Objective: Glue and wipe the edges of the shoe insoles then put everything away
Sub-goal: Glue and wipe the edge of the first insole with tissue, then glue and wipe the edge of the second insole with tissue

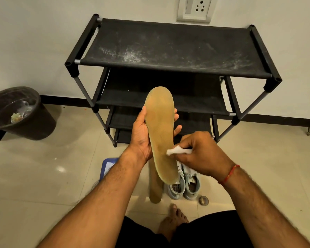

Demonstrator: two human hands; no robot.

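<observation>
Insole sits gripped by left hand; right hand pinches tissue against its edge.

Dusty black shoe rack against the wall, dark bin left, socket above

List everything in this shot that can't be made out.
All in the head view:
- Blue item on the floor: mostly hidden by the left forearm, so its identity is unclear.
- White wipe: mostly covered by the right hand. Cloth or tissue, cannot tell.
- Floor insole: far end hidden behind the held insole.
- Shoes: toes hidden by the held insole and right hand.
- Small round object: too small to identify.
- Bin contents: blurred.
</observation>
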